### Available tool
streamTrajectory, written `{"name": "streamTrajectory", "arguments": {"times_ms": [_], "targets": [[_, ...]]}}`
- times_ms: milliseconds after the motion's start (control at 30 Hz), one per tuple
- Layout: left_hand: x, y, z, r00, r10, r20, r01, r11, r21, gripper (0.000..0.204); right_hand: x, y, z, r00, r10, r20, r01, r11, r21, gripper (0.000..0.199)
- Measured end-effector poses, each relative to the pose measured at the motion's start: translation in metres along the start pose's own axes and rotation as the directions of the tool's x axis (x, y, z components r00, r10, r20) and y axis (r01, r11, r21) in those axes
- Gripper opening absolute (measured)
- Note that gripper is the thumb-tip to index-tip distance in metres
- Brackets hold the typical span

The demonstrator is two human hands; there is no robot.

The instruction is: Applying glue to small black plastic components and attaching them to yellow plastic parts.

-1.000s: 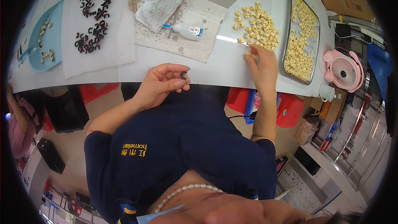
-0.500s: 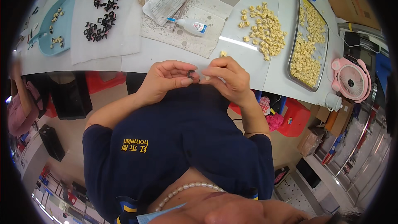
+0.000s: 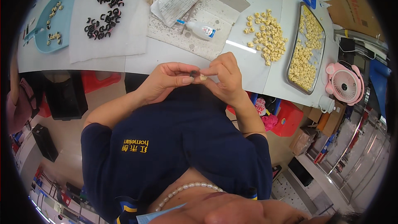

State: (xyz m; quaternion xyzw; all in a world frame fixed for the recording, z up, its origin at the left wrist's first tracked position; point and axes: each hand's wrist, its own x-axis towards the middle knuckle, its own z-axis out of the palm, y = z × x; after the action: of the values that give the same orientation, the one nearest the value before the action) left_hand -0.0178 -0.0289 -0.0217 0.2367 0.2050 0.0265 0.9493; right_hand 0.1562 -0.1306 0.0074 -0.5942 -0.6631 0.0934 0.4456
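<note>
Cream bead (image 3: 203, 76) meets black ring (image 3: 193, 74) above the bench (image 3: 166, 54): your left hand (image 3: 166, 81) and right hand (image 3: 224, 79) pinch them shut at fingertips; light, stiff, likely easily dropped.

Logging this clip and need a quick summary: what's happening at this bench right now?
A person at a white table holds both hands together at its near edge. The left hand pinches a small black piece, the right hand a small cream piece, and the two pieces meet between the fingertips. On the table lie a loose pile of cream pieces, a metal tray of more, curved black parts on a white sheet, and a glue bottle.
</note>
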Motion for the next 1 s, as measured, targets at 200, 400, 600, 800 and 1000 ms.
{"name": "streamTrajectory", "arguments": {"times_ms": [200,400,600,800,1000], "targets": [[0.001,0.003,0.002,1.000,-0.022,-0.021,0.023,1.000,0.016,0.027,0.010,0.000,0.005,0.995,-0.036,0.095,0.038,0.999,-0.013,0.029],[0.001,0.012,0.012,1.000,0.006,-0.028,-0.001,0.986,0.165,0.026,0.012,-0.004,0.000,0.992,-0.033,0.124,0.048,0.991,-0.121,0.031],[0.007,0.009,0.013,0.998,-0.016,0.053,0.007,0.986,0.166,0.026,0.012,-0.008,-0.009,0.991,0.070,0.111,-0.082,0.991,0.108,0.029],[0.011,0.011,0.023,0.995,-0.051,0.083,0.027,0.964,0.266,0.025,-0.005,-0.001,-0.020,0.987,0.109,0.117,-0.149,0.892,0.427,0.029],[0.021,0.030,0.040,0.988,-0.112,0.108,0.044,0.868,0.495,0.020,-0.009,-0.002,-0.030,0.995,0.058,0.082,-0.088,0.902,0.422,0.030]]}}
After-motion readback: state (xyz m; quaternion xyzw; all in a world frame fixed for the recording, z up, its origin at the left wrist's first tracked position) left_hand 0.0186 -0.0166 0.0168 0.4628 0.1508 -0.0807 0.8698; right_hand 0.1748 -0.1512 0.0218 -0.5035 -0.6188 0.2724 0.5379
